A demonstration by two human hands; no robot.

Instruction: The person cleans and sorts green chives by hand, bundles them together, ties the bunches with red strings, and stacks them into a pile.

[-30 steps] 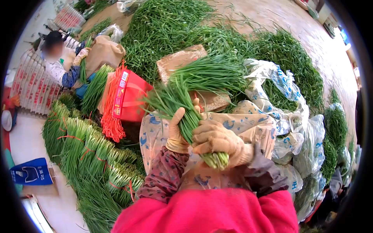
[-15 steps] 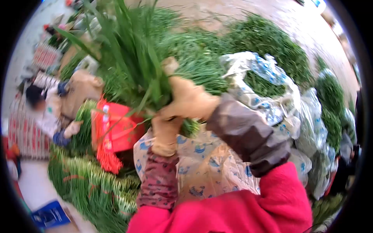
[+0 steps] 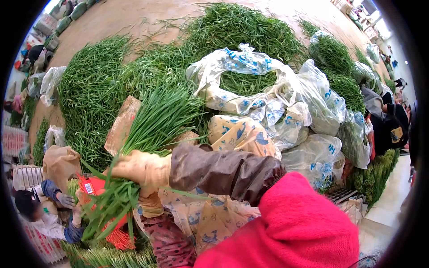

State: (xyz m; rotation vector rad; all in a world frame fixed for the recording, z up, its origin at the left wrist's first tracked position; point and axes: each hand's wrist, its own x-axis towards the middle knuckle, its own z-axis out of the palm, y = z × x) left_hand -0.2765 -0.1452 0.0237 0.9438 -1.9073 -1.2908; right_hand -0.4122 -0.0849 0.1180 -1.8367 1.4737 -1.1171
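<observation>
My right hand (image 3: 140,168), in a tan glove, reaches across to the left and is closed on a bunch of chives (image 3: 115,203). The bunch's long green leaves droop down and to the left. Under the right forearm, my left hand (image 3: 150,204), gloved too, is closed at the near end of the same bunch, its fingers mostly hidden. Just beyond the right hand lies a thick sheaf of loose chives (image 3: 165,118), beside a flat brown board (image 3: 123,125). A patterned cloth (image 3: 214,223) covers my lap.
Behind stand heaps of cut greens (image 3: 91,98) and an open white plastic bag (image 3: 203,80) of greens. More filled bags (image 3: 319,102) stand on the right. A red box (image 3: 91,185) with red ties is left of my hands; a co-worker (image 3: 49,219) sits beyond it.
Both my hands have moved left and lower with the chives. The leaves stood upright before and now hang downward. The view has turned, showing more of the heaps and bags.
</observation>
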